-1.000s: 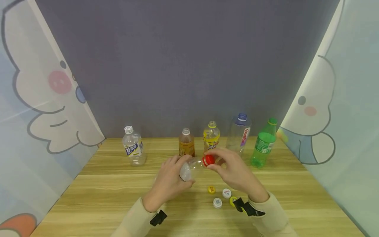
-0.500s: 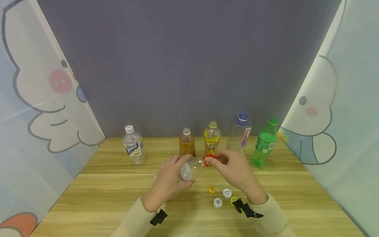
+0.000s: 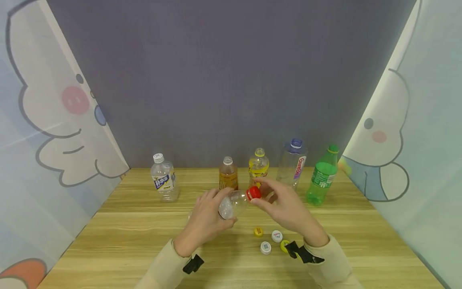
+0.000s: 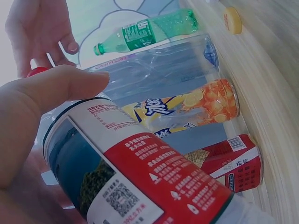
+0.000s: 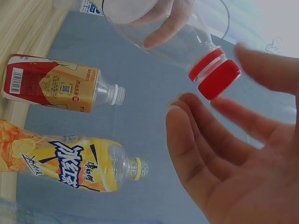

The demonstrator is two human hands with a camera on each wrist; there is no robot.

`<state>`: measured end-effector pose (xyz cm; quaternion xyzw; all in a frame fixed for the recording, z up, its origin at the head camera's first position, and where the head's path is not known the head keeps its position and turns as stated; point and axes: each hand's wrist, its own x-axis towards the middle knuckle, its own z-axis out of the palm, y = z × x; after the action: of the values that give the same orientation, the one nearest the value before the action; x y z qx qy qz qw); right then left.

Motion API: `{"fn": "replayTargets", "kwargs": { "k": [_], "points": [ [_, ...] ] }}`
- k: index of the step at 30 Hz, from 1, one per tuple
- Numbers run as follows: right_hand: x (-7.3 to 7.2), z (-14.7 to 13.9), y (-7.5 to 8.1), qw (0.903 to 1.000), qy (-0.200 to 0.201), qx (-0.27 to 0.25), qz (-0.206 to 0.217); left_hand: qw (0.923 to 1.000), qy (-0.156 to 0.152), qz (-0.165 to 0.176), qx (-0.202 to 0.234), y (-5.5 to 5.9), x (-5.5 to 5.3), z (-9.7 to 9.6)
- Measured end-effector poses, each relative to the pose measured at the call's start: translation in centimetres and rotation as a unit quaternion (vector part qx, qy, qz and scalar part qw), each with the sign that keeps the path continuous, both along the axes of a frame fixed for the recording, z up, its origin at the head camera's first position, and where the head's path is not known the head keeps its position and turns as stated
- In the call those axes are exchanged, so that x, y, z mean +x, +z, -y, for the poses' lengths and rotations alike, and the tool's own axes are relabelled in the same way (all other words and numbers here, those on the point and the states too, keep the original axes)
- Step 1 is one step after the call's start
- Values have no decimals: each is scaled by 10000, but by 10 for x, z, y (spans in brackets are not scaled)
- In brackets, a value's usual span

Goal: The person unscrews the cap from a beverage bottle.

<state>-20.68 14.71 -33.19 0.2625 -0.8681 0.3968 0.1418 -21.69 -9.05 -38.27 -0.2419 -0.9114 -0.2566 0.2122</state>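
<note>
My left hand (image 3: 205,216) grips a clear plastic water bottle (image 3: 238,202) round its body, holding it tilted above the table with its neck to the right. The left wrist view shows the bottle's red and white label (image 4: 154,172). A red screw cap (image 5: 219,79) sits on the neck, with a narrow gap between it and the red ring below. Around that cap my right hand (image 3: 285,208) has its fingers spread; the thumb stands apart from it, and a fingertip is very close to its lower edge. Whether that fingertip touches cannot be told.
Along the back stand a white-capped bottle (image 3: 164,182), an uncapped amber-looking bottle (image 3: 228,178), an uncapped yellow-labelled bottle (image 3: 258,165), a large clear bottle (image 3: 286,168) and a green bottle (image 3: 321,180). Loose white caps (image 3: 265,247) and yellow caps (image 3: 258,231) lie before my right hand.
My right hand held the red cap, turned with its fingers closed over it half a second ago, and now has its fingers spread off it. The left hand and bottle stay nearly still.
</note>
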Motion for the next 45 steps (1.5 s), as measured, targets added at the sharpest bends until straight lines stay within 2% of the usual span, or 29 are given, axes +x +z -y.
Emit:
{"fn": "replayTargets", "kwargs": {
  "k": [6,9,13,20,29,36,45],
  "points": [
    [2,3,2,9969,-662,-198,370,10000,-41,34,-11,1,0,0],
    [2,4,1,9953,-782,-310,471,10000,-72,37,-40,1,0,-1],
    [2,4,0,9956,-683,-309,568,9999,-95,-60,-123,0,1,-1],
    [1,2,-2,9992,-295,-151,207,9999,-118,-38,-113,-1,0,0],
    [1,3,-2,9993,249,-232,-152,9999,-116,53,-15,0,-2,3],
    [-1,1,-4,9975,255,-327,-564,9996,-156,189,103,1,-3,3],
    [-7,-4,-8,9987,99,-341,-375,9987,122,439,223,-1,-12,12]
  ]
}}
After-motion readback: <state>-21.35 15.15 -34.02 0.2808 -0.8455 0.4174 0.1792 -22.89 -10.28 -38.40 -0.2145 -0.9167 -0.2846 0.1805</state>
